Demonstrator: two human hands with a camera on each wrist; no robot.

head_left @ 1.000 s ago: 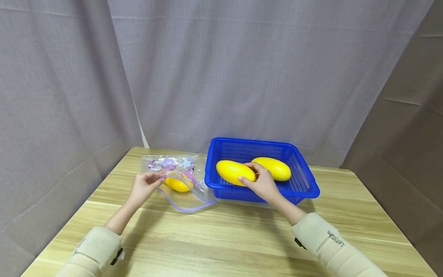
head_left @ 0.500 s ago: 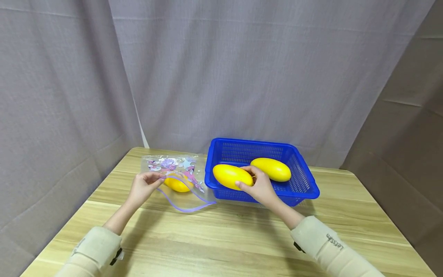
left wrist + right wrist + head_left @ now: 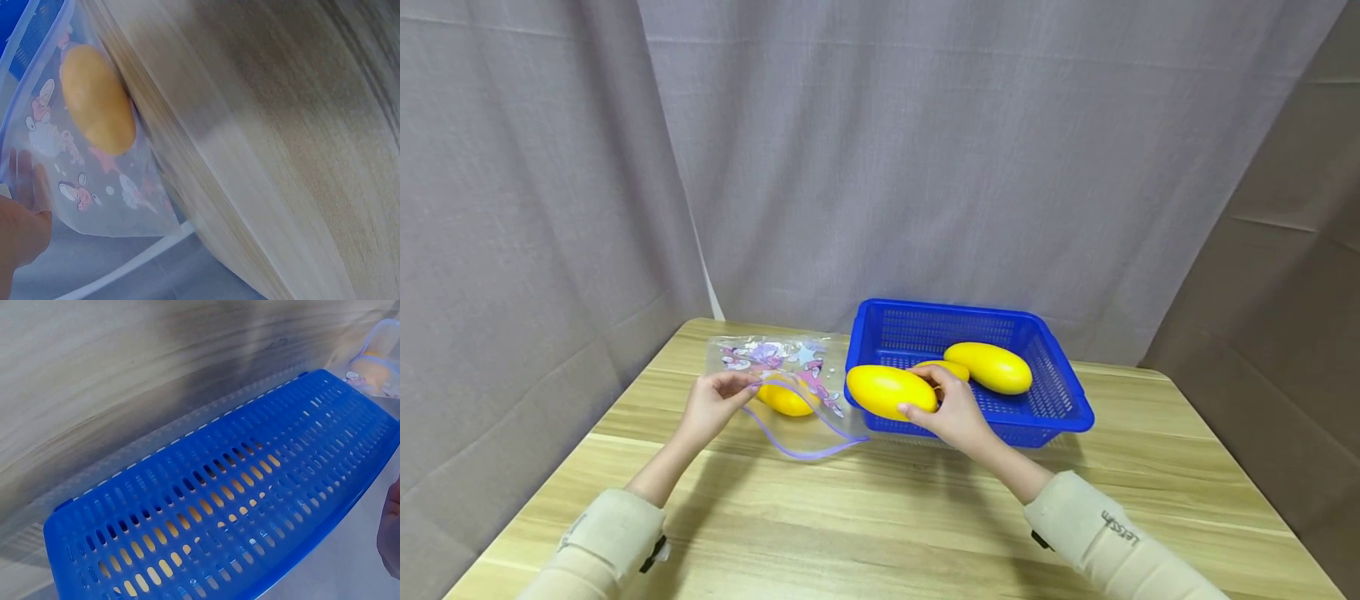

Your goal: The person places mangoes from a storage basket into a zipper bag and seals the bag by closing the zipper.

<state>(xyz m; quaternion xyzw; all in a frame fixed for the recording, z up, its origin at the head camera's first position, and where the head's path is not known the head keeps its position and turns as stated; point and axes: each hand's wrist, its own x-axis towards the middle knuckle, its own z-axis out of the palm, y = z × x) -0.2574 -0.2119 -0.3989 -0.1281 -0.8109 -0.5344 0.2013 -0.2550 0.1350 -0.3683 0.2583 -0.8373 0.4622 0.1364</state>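
With its fingertips, my left hand (image 3: 711, 408) pinches the purple zip edge of a clear printed zip bag (image 3: 767, 354). The bag lies on its side, its mouth spread apart. Inside it is one yellow mango (image 3: 786, 397), which also shows through the plastic in the left wrist view. Thumb and fingers of my right hand (image 3: 953, 408) grip a second mango (image 3: 887, 392) by its right end, over the near left rim of a blue basket (image 3: 1079, 410). Two more mangoes, one at the back (image 3: 996, 368) and one partly hidden (image 3: 957, 367), lie in the basket.
Both bag and basket stand on a wooden table (image 3: 820, 525), the bag left of the basket. Grey curtains (image 3: 970, 167) hang behind and beside the table. In the right wrist view the slotted basket wall (image 3: 206, 487) hides most of what is inside.
My right hand has carried its mango left and toward me, to the basket's near left rim. Another mango behind that hand has come into view. The left hand and bag stay put.
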